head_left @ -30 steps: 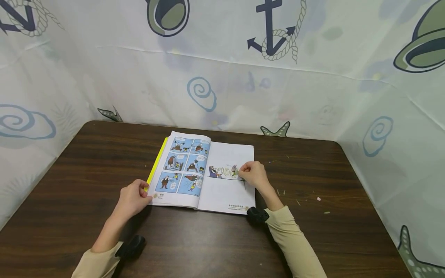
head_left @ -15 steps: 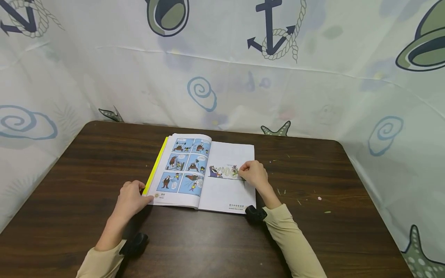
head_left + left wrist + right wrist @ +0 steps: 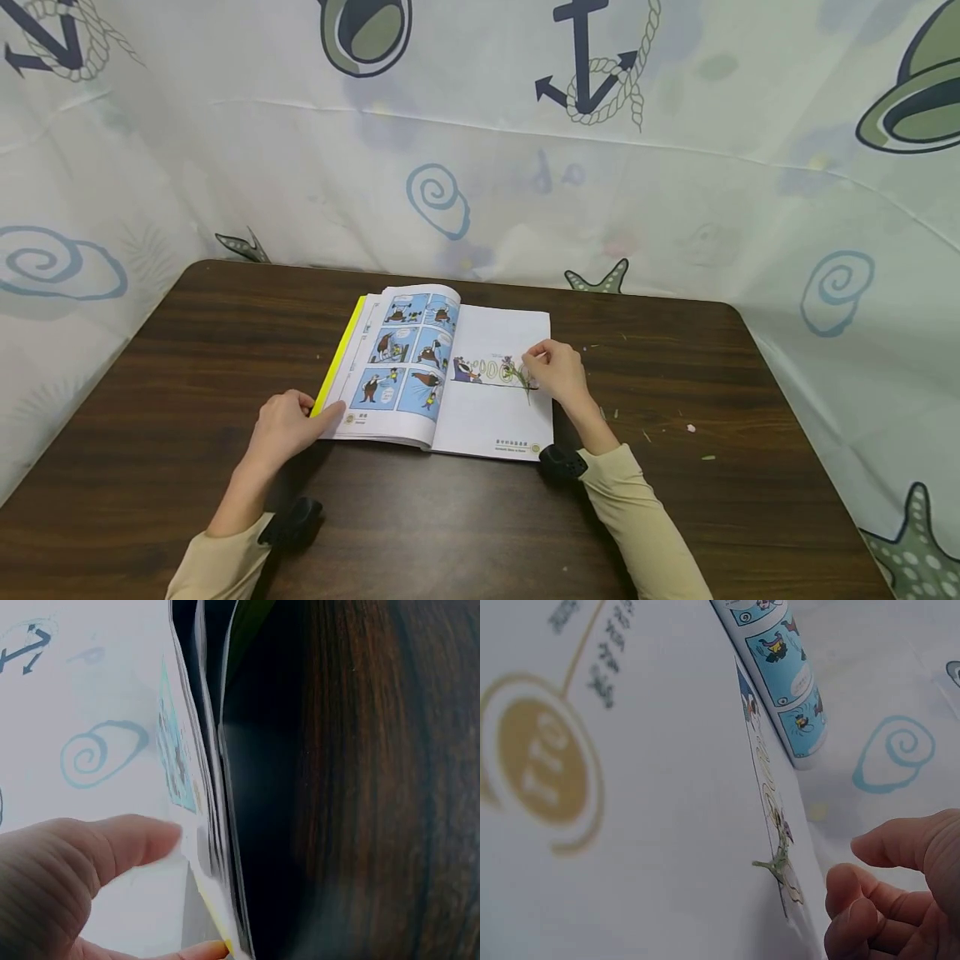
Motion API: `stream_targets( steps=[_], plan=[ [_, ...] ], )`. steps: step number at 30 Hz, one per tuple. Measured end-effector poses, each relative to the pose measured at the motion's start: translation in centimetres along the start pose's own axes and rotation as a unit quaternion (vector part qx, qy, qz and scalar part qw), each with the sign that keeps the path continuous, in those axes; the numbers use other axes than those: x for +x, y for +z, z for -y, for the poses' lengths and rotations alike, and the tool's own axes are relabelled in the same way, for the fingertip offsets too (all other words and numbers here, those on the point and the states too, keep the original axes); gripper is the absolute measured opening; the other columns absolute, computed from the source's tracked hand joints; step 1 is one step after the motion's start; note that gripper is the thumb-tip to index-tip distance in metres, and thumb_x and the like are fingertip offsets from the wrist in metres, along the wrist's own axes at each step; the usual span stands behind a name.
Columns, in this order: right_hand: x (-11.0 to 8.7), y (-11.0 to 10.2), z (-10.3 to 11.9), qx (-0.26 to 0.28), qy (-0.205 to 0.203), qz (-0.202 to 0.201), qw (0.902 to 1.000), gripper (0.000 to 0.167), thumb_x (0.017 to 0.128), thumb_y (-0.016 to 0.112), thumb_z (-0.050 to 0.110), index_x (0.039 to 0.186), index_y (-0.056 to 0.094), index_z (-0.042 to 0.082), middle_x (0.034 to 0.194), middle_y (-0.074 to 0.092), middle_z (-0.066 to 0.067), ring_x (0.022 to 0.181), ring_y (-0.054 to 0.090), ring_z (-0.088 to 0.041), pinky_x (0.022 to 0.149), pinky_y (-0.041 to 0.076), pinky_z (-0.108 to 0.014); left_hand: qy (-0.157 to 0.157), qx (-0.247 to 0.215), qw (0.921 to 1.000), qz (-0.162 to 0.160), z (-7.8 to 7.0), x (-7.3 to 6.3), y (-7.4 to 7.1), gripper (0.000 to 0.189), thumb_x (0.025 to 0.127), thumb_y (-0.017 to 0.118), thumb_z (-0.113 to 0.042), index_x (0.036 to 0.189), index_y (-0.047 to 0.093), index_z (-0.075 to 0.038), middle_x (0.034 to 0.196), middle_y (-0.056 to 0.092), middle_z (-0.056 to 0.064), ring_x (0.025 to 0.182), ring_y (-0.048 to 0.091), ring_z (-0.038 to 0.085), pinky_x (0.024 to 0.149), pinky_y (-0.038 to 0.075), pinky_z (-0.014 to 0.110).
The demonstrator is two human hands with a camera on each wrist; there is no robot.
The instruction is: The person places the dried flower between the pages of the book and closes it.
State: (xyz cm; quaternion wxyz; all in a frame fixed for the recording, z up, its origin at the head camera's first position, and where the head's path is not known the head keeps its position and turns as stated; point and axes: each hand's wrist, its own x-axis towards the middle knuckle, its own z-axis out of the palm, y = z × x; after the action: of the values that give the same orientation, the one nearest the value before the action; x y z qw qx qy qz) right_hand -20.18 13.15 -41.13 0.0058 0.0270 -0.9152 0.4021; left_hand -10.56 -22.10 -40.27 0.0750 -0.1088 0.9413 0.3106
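Note:
An open comic book (image 3: 480, 425) lies on the brown table, with blue cartoon panels on its left page and one drawing across its right page. My left hand (image 3: 287, 427) holds the book's lower left corner. Its thumb (image 3: 139, 840) presses the page edges and a finger meets the yellow cover (image 3: 339, 350). A small green plant sprig (image 3: 519, 375) lies across the drawing. My right hand (image 3: 558, 371) is just right of the sprig. In the right wrist view its thumb and loosely bent fingers stand apart, holding nothing, while the sprig (image 3: 780, 862) rests on the page.
Small plant scraps and a pale pink bit (image 3: 691, 428) lie on the table (image 3: 450, 533) right of the book. A white cloth (image 3: 495, 192) with sea prints hangs behind and beside the table.
My right hand has let go of the sprig and moved slightly up and right. My left thumb has shifted right, and the left pages have bulged toward the spine.

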Motion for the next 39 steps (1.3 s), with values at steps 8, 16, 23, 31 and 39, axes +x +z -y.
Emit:
stream_targets(
  steps=[8,16,23,31,39],
  plan=[
    [-0.4,-0.9,-0.3,0.01,-0.035,-0.039,0.9986,0.013,0.084,0.064,0.011,0.086,0.068,-0.002,0.053,0.051,-0.001,0.044,0.04,-0.01,0.043,0.029,-0.024,-0.04,-0.009,0.9992,0.0,0.0,0.2,0.3,0.064,0.084,0.061,-0.046,0.103,0.054,0.015,0.088,0.051,0.023,0.077,0.047,0.031,0.057,0.038,0.033],
    [-0.6,-1.8,-0.7,0.023,-0.03,-0.053,0.9978,0.011,0.084,0.064,0.01,0.084,0.068,-0.001,0.055,0.057,-0.001,0.047,0.047,-0.01,0.046,0.033,-0.025,-0.056,-0.12,0.9901,-0.045,-0.4,-0.2,0.0,0.058,0.089,0.059,-0.035,0.119,0.044,0.013,0.101,0.057,0.03,0.079,0.055,0.028,0.059,0.042,0.027],
    [-0.7,-2.7,-1.0,0.024,-0.034,-0.065,0.997,0.01,0.084,0.064,0.009,0.084,0.068,-0.001,0.056,0.057,-0.003,0.048,0.047,-0.01,0.046,0.033,-0.025,-0.077,-0.374,0.9243,-0.017,-1.5,-1.6,0.2,0.062,0.09,0.062,-0.03,0.133,0.037,0.006,0.1,0.066,0.002,0.071,0.059,0.006,0.065,0.049,0.019],
    [-0.9,-3.2,-1.2,0.035,-0.027,-0.064,0.997,0.011,0.084,0.064,0.01,0.084,0.066,-0.001,0.056,0.056,-0.003,0.048,0.048,-0.012,0.045,0.033,-0.024,-0.015,-0.544,0.8385,0.019,-3.2,-3.4,2.8,0.047,0.085,0.063,0.001,0.125,0.039,-0.005,0.095,0.064,-0.012,0.077,0.06,0.007,0.072,0.05,0.023],
    [-1.5,-3.7,-1.1,0.052,-0.037,-0.073,0.9953,0.008,0.084,0.065,0.007,0.084,0.066,-0.001,0.056,0.057,-0.004,0.049,0.05,-0.012,0.045,0.033,-0.023,0.051,-0.434,0.8984,-0.041,-6.0,-3.7,5.9,0.055,0.079,0.069,0.005,0.127,0.042,0.003,0.113,0.057,0.01,0.089,0.057,0.002,0.075,0.047,0.017]
  ],
)
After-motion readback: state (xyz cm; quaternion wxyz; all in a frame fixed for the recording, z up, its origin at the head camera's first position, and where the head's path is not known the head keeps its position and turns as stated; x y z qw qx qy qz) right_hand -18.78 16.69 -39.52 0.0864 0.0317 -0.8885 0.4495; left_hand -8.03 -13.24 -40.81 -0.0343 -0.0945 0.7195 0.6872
